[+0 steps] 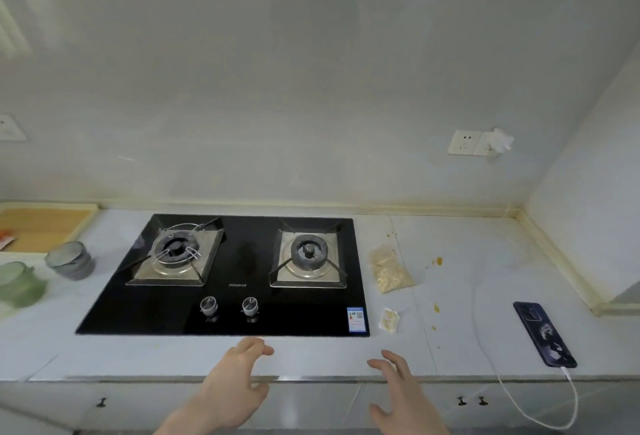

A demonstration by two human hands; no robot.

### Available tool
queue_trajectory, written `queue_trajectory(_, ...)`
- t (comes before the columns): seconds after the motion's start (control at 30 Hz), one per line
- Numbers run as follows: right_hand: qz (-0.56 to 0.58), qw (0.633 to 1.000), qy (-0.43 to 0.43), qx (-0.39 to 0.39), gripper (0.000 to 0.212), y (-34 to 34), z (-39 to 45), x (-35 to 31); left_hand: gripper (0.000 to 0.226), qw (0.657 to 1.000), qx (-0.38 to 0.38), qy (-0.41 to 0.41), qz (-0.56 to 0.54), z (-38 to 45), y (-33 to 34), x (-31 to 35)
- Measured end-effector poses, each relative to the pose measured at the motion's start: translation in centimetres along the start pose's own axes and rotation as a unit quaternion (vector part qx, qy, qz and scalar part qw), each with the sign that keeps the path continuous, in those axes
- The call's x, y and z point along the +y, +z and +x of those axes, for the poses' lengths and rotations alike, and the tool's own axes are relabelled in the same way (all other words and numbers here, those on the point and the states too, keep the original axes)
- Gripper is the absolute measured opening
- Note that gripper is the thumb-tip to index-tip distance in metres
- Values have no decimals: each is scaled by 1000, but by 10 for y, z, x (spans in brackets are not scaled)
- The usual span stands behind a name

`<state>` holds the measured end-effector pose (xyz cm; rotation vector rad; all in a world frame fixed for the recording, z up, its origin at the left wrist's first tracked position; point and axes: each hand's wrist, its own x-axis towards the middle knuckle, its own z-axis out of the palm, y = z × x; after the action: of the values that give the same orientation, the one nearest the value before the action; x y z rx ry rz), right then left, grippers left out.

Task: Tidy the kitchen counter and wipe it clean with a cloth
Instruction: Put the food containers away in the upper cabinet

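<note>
Right hand [398, 389] and left hand [235, 382], both released, empty, at tabletop [485, 296] front edge; small wrapper [389, 320] at twelve o'clock of right grip, nearer it; long axis undiscernible.

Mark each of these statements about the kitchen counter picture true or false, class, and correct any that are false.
1. Both hands are empty. True: the left hand and the right hand hold nothing, fingers relaxed above the counter edge.
2. A pot stands on the right burner. False: both burners of the hob are bare.
3. The phone lies right of the hob with a white cable plugged in. True.
4. The clear bag of grains lies left of the hob. False: it lies just right of it.
5. Yellow spots mark the counter right of the hob. True.
6. A cloth is in the right hand. False: no cloth is in either hand.
</note>
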<state>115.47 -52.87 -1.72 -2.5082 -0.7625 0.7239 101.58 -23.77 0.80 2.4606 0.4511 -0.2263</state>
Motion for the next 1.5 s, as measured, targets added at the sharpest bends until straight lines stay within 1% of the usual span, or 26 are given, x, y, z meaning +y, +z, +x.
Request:
queue_trajectory(0.07,-1,1000,-18,-8,52,-6,17,-7,49,1000,15,-18,-4,7,-6,-3)
queue_trajectory(0.17,2,999,-51,6,49,-21,49,-9,54,998,34,-44,-6,25,-13,0)
queue_trajectory(0.27,-2,997,-73,-9,54,-31,70,-1,56,997,19,-71,-11,43,-6,12)
queue_trajectory(0.47,10,994,-106,-22,53,-63,110,31,63,994,-5,-111,-24,90,21,45)
queue_trajectory(0.53,12,993,-113,-25,61,-75,124,42,64,991,-14,-133,-27,105,31,55)
queue_trajectory(0.57,15,993,-111,-28,60,-79,130,48,65,989,-18,-145,-26,110,37,58)
queue_trajectory(0.63,23,993,-108,-40,53,-85,145,60,67,984,-26,-173,-19,119,47,61)
queue_trajectory(0.73,31,992,-108,-50,56,-90,162,77,72,976,-46,-212,1,124,59,61)
queue_trajectory(0.87,28,993,-92,-69,54,-102,176,99,81,967,-86,-239,35,127,73,61)
queue_trajectory(1.0,29,995,-71,-65,47,-109,190,109,85,958,-94,-266,44,133,72,56)
queue_trajectory(1.1,18,995,-60,-71,46,-108,201,116,85,953,-105,-279,47,138,76,55)
queue_trajectory(1.23,12,996,-37,-82,49,-101,209,131,83,942,-151,-297,31,133,101,60)
queue_trajectory(1.37,11,995,-36,-92,48,-97,211,134,87,938,-159,-305,36,131,107,57)
queue_trajectory(1.5,19,995,-16,-91,47,-105,221,143,84,940,-156,-303,34,139,104,62)
